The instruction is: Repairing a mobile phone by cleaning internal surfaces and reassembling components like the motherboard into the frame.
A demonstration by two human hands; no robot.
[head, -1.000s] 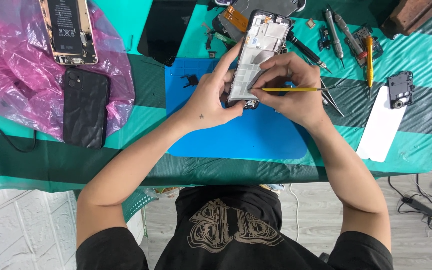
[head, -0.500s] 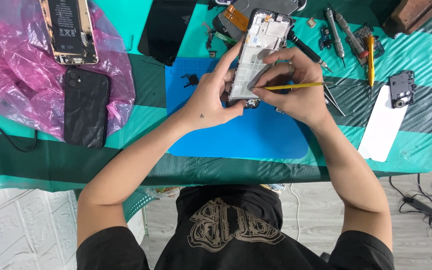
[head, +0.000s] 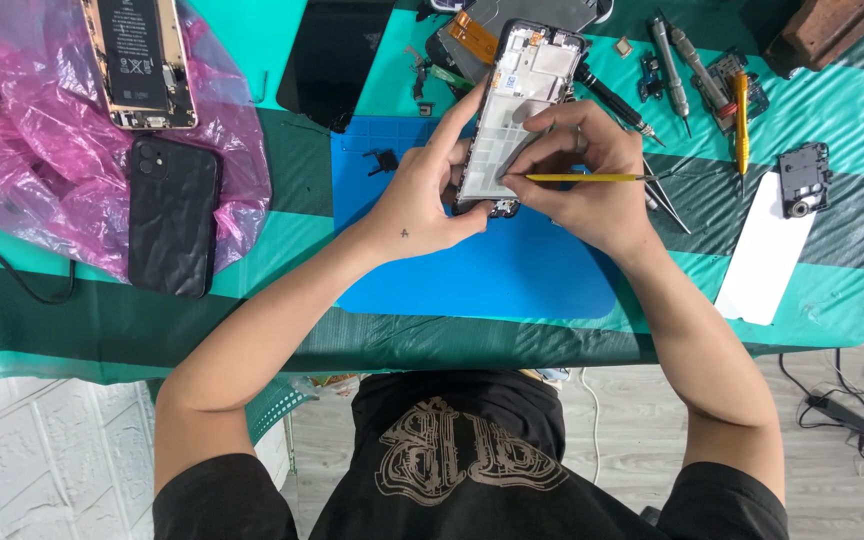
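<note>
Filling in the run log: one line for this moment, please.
left hand: grips opened phone frame | right hand: holds thin yellow tool against frame | under: blue rubber mat

Looks straight down on a work table draped in a glossy cloth of broad teal and dark green stripes, wrinkled in places and hanging over the near edge. Below that edge, opens onto a floor of pale grey wood-grain planks running left to right. At the lower left, meets a white panel moulded like brickwork, close under the table's edge. At the lower right, trails black and white cables across the planks, just beside the hanging cloth. Lit evenly from above, with soft, short shadows and a mild sheen on the teal stripes.
</note>
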